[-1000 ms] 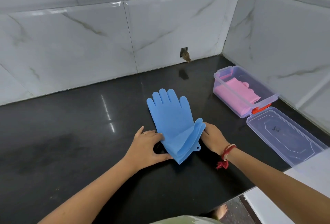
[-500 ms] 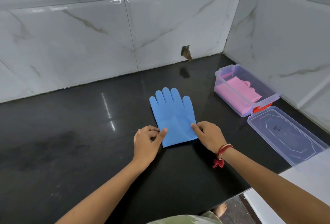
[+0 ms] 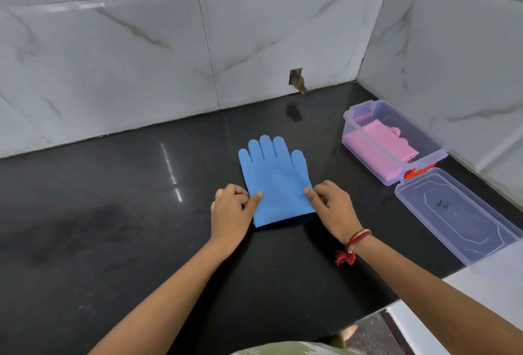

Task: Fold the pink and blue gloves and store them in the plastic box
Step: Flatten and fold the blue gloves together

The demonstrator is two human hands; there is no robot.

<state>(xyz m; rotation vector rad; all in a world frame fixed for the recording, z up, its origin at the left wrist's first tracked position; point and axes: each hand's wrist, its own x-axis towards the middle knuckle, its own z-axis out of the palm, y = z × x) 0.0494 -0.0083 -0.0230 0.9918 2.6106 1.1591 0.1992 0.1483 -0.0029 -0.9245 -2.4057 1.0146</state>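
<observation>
On the counter [image 3: 113, 227], both hands pin the blue gloves [image 3: 276, 182] (folded).

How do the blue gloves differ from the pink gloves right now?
The blue gloves lie flat on the black counter, pinned by the left hand and right hand; the pink gloves sit untouched inside the plastic box. The blue gloves' fingers show fully spread; the pink gloves are a folded bundle. Both look like the same rubbery kind.
</observation>
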